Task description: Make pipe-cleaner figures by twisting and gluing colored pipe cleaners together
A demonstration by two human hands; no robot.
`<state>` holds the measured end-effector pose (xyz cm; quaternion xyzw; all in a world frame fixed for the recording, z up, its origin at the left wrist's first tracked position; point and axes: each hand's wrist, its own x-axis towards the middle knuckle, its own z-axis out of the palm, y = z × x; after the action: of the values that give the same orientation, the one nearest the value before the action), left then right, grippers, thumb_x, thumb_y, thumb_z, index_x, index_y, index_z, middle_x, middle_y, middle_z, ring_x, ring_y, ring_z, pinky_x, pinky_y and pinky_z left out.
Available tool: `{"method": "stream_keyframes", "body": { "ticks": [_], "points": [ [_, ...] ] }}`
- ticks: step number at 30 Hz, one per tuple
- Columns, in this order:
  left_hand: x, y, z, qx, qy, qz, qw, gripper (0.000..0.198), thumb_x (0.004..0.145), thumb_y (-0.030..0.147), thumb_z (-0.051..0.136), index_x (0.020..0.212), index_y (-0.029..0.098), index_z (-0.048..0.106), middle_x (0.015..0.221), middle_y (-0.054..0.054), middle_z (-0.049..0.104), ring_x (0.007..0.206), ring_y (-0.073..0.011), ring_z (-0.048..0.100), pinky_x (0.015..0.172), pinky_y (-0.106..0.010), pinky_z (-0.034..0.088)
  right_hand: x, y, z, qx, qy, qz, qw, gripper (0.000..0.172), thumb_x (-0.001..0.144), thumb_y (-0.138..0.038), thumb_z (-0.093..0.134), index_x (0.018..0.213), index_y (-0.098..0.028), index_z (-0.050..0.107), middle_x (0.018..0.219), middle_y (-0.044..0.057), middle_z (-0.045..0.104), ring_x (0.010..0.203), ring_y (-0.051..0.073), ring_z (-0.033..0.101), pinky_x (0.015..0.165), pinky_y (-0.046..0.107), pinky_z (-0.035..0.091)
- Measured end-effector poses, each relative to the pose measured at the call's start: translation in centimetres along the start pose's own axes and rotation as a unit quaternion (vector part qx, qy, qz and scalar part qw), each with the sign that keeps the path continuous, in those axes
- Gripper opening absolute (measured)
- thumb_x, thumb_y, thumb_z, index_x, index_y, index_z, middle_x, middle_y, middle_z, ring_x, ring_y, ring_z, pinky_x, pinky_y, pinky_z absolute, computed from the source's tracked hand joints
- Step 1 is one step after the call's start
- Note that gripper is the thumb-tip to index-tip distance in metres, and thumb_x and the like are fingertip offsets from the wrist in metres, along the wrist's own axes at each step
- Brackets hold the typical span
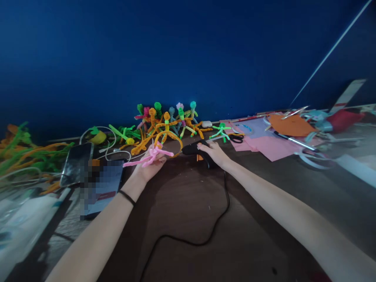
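Note:
My left hand [154,162] is closed on a pink pipe-cleaner figure [154,154], whose limbs stick out past the fingers. Beside it, a thin orange-yellow ring [181,141] arcs close to the figure; whether my hand touches it, I cannot tell. My right hand [217,154] is wrapped round a black glue gun [194,147] with an orange trigger, its nozzle end pointing left toward the ring. From its handle a black cord [228,196] runs down the table. Several colourful pipe-cleaner figures [167,117] stand against the blue wall, just beyond both hands.
Two phones, one dark [76,162] and one lit [102,188], lie at left near loose green and orange pipe cleaners [26,152]. A green figure [222,130] and black-handled scissors [236,138] sit right of centre. Pink paper [274,148] and a pen [296,141] lie farther right.

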<state>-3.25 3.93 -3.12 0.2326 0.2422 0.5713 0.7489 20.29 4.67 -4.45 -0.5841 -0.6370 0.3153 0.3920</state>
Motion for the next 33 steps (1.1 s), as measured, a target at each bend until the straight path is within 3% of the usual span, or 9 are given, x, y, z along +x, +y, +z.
{"method": "stream_keyframes", "body": {
  "ticks": [6,13,19,26,28,30,33],
  "points": [
    [-0.1,0.0,0.1,-0.028,-0.033,0.018,0.999,0.023,0.083,0.007,0.045,0.060,0.014,0.048,0.050,0.005,0.038,0.041,-0.0031,0.033,0.043,-0.015,0.032,0.0,-0.1,0.1,-0.155,-0.005,0.014,0.988,0.044,0.079,-0.052,0.041,0.088,-0.018,0.067,0.101,0.008,0.058,0.106,0.028,0.041,0.089,0.040,0.031],
    [-0.3,0.1,0.1,0.005,-0.062,0.004,0.998,0.012,0.071,0.009,0.064,0.068,0.015,0.054,0.051,0.006,0.042,0.040,-0.0028,0.035,0.040,-0.015,0.032,-0.1,-0.7,-0.3,-0.326,0.014,0.014,0.945,0.061,0.082,-0.058,0.032,0.097,-0.009,0.064,0.108,0.018,0.057,0.108,0.032,0.044,0.087,0.042,0.036],
    [-0.1,-0.4,-0.2,0.116,-0.082,-0.002,0.990,0.016,0.065,0.015,0.071,0.075,0.015,0.058,0.067,0.003,0.055,0.041,-0.0028,0.042,0.038,-0.017,0.037,-0.5,-2.0,-1.2,-0.382,-0.019,0.072,0.921,0.068,0.081,-0.064,0.024,0.089,-0.012,0.066,0.090,0.018,0.066,0.088,0.031,0.061,0.070,0.037,0.044],
    [-0.4,-0.7,-0.1,0.183,-0.109,-0.004,0.977,0.017,0.062,0.018,0.073,0.069,0.015,0.059,0.068,0.002,0.058,0.042,-0.0031,0.047,0.035,-0.014,0.035,-0.7,-1.7,-1.3,-0.475,0.024,0.023,0.880,0.061,0.082,-0.059,0.033,0.077,-0.010,0.068,0.074,0.018,0.066,0.073,0.029,0.063,0.058,0.032,0.041],
    [-0.6,-0.8,0.1,0.200,-0.101,-0.010,0.975,0.018,0.060,0.018,0.074,0.068,0.015,0.058,0.068,0.001,0.059,0.046,-0.0040,0.049,0.038,-0.014,0.037,-0.8,-1.8,-1.3,-0.464,0.059,-0.011,0.884,0.050,0.085,-0.048,0.036,0.073,-0.011,0.067,0.071,0.015,0.065,0.070,0.025,0.062,0.056,0.030,0.039],
    [-0.9,-0.9,0.4,0.214,-0.095,-0.023,0.972,0.021,0.058,0.018,0.076,0.066,0.015,0.057,0.068,0.001,0.060,0.048,-0.0047,0.051,0.042,-0.015,0.040,-1.2,-2.5,-1.2,-0.414,0.119,-0.089,0.898,0.041,0.087,-0.038,0.036,0.069,-0.014,0.064,0.070,0.010,0.064,0.068,0.020,0.060,0.057,0.028,0.037],
    [-1.5,-1.1,1.1,0.249,-0.095,-0.046,0.963,0.023,0.057,0.017,0.077,0.064,0.014,0.055,0.068,0.000,0.061,0.051,-0.0053,0.052,0.045,-0.016,0.039,-2.2,-4.1,-1.0,-0.294,0.175,-0.290,0.894,0.032,0.089,-0.028,0.036,0.075,-0.014,0.062,0.078,0.008,0.061,0.078,0.017,0.055,0.065,0.027,0.038]
  ]
}}
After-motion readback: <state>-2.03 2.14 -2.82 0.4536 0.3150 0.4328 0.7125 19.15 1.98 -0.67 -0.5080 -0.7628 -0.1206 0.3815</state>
